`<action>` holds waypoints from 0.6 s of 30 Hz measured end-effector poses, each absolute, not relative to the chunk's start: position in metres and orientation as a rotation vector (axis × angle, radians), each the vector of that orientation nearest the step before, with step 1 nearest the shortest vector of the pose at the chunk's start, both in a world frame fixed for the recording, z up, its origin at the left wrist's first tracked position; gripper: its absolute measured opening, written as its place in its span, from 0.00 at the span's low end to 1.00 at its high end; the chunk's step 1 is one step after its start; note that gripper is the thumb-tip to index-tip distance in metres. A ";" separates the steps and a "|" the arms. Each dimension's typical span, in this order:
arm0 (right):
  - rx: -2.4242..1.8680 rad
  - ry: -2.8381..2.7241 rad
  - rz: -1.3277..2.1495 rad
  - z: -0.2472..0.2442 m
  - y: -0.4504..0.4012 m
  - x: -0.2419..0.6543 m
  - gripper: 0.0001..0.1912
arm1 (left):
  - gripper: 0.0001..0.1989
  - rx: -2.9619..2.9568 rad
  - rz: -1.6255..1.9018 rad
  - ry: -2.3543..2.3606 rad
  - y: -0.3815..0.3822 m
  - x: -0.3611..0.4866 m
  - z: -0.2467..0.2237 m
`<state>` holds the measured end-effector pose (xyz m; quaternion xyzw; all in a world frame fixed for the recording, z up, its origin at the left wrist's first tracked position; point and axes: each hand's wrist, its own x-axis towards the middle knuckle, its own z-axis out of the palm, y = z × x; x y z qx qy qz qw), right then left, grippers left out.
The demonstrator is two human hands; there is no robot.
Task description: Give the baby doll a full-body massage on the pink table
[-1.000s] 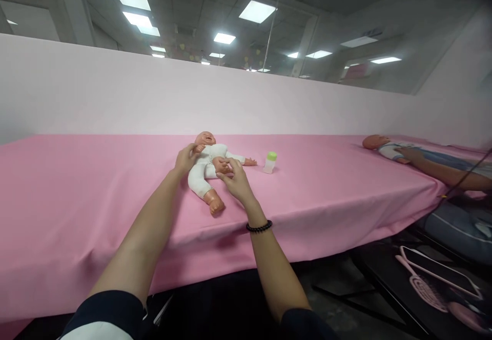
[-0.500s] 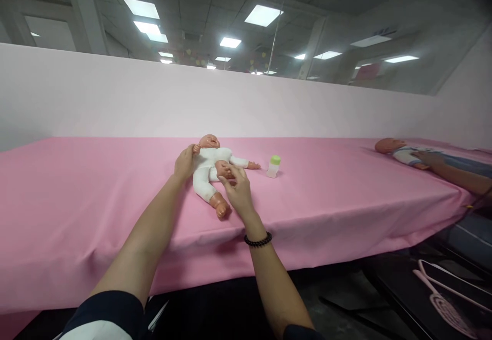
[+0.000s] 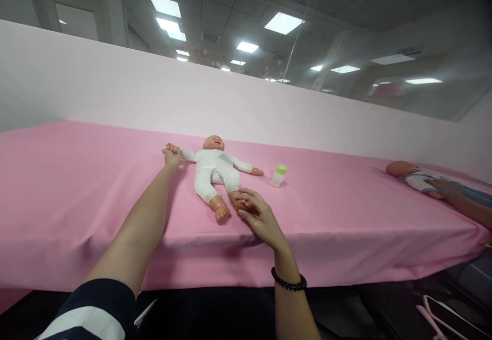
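The baby doll (image 3: 217, 168) lies on its back on the pink-draped counter (image 3: 326, 201), head toward the white wall (image 3: 115, 94). The left hand (image 3: 172, 158) grips the end of one doll arm, stretched out sideways; the right hand (image 3: 263, 222) holds a foot between thumb and fingers. A green-capped bottle (image 3: 279, 176) stands near the other arm.

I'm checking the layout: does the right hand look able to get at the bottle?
Probably yes: the bottle stands near the right hand, with only pink cloth between them, though the hand would first have to leave the doll's foot.
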<state>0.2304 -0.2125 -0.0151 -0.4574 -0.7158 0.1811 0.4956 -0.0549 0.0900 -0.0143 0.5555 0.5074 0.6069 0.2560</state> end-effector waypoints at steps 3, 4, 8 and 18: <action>-1.055 -1.621 0.416 -0.005 -0.200 0.218 0.20 | 0.22 1.464 1.781 1.349 0.071 -0.029 -0.004; -1.028 -1.591 0.410 -0.002 -0.194 0.211 0.21 | 0.22 1.580 1.799 1.288 0.064 -0.021 0.000; -1.004 -1.628 0.360 -0.003 -0.167 0.182 0.22 | 0.14 2.406 1.552 1.068 0.041 0.000 0.005; -0.995 -1.636 -0.016 -0.018 -0.170 0.179 0.22 | 0.16 2.679 1.375 1.343 0.041 -0.017 0.009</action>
